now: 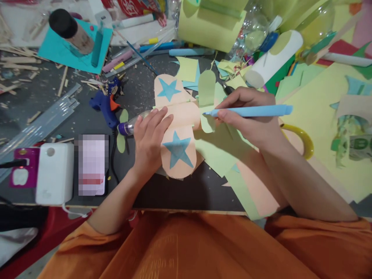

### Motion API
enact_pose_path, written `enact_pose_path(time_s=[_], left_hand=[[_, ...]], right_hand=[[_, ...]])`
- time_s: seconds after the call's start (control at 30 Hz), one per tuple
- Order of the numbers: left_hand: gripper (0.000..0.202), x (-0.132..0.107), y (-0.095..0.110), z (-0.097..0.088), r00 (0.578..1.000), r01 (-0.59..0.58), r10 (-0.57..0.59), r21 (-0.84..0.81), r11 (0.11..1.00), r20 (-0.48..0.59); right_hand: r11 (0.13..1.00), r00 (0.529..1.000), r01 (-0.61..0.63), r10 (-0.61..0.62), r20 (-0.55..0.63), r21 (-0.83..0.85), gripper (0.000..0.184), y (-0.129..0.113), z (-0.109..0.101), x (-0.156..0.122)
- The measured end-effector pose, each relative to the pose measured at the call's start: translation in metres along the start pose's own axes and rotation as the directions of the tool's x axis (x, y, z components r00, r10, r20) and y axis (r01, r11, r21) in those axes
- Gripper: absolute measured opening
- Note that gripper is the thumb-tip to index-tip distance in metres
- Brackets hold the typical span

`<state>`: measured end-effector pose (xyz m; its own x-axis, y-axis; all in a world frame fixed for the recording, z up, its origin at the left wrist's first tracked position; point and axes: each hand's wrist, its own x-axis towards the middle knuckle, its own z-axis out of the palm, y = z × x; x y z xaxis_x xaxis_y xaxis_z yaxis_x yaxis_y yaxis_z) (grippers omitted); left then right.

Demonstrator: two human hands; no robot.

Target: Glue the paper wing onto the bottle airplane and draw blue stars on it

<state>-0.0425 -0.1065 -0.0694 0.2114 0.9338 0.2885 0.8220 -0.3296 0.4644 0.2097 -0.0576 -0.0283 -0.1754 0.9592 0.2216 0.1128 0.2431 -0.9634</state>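
A model plane of peach paper (186, 112) around a small bottle lies before me, its nose at the purple cap (124, 128) with green paper propeller blades (121, 143). Blue stars (178, 150) mark both wings. My left hand (149, 135) rests on the body with fingers spread, steadying it against the table. Between the thumb and fingers of my right hand (247, 110) is a light blue marker (258, 111), its tip at the pale green tail piece (207, 120). Whether the tip touches the paper I cannot tell.
A blue glue gun (104, 108) lies left of the plane. Near the front edge are a phone (92, 164) and a white power bank (55, 172). A yellow tape roll (305, 141) sits under my right forearm's far side, among paper sheets (322, 155). Bottles and scraps crowd the back.
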Motion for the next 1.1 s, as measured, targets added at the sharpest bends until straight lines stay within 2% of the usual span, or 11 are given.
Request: enact_pose_path(time_s=[0.23, 0.4, 0.6, 0.87, 1.1], left_hand=[[0.045, 0.000, 0.001, -0.001, 1.000, 0.003, -0.003, 0.009, 1.000, 0.010], [0.044, 0.000, 0.001, -0.001, 1.000, -0.012, 0.012, 0.003, 1.000, -0.017], [0.046, -0.001, 0.000, 0.000, 1.000, -0.019, 0.019, 0.002, 1.000, -0.014], [0.045, -0.001, -0.001, 0.000, 0.996, -0.073, 0.079, 0.110, 0.991, -0.047], [0.047, 0.000, 0.000, 0.001, 0.991, -0.095, 0.108, 0.152, 0.984, -0.077]], right_hand=[[0.993, 0.996, -0.078, 0.082, 0.031, -0.091, 0.014, -0.003, 0.000, -0.002], [0.990, 0.995, -0.083, 0.089, 0.047, -0.111, 0.015, -0.005, 0.000, -0.002], [0.994, 0.999, -0.040, 0.038, -0.015, -0.097, 0.017, -0.005, 0.002, -0.002], [0.996, 0.995, -0.083, 0.082, -0.051, -0.023, 0.015, -0.011, 0.000, 0.005], [0.995, 0.994, -0.088, 0.083, -0.075, -0.056, 0.017, -0.009, -0.004, 0.006]])
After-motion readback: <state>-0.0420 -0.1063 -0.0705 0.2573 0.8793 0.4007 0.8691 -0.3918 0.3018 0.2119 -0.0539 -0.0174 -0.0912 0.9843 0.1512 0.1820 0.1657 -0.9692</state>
